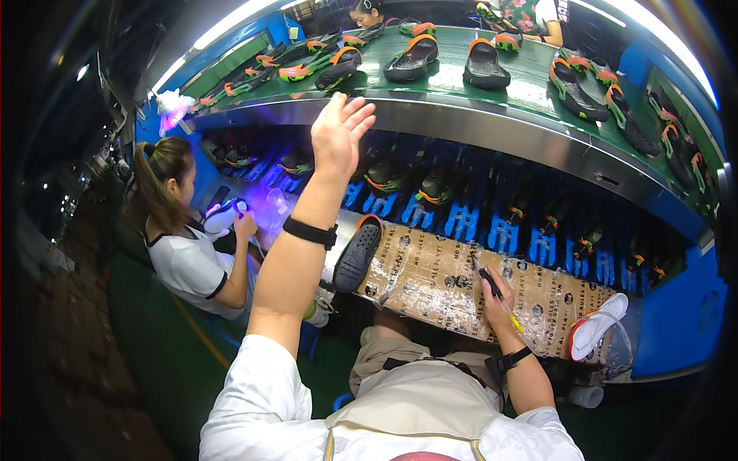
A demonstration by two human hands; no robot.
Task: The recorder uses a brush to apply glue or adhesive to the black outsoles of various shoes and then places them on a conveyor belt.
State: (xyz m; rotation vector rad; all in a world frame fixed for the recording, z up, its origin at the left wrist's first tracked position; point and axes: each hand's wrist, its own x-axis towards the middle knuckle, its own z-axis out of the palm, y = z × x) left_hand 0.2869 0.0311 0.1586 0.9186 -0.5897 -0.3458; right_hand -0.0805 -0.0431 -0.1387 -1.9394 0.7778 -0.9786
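Observation:
My left hand is raised toward the near edge of the upper green belt. Its fingers are stretched out and nothing is in them. Just beyond the fingertips, a dark shoe with an orange collar lies on the belt. My right hand rests low over the bench and is closed on a black pen-like tool. A yellow piece trails from the tool's rear end. Left of that hand, a dark perforated clog with an orange edge lies at the bench's left end.
Cardboard under clear film covers the bench. At its right end lies a white shoe with a red rim. Several shoes sit on blue racks below the belt. A co-worker at my left holds a shoe under violet light.

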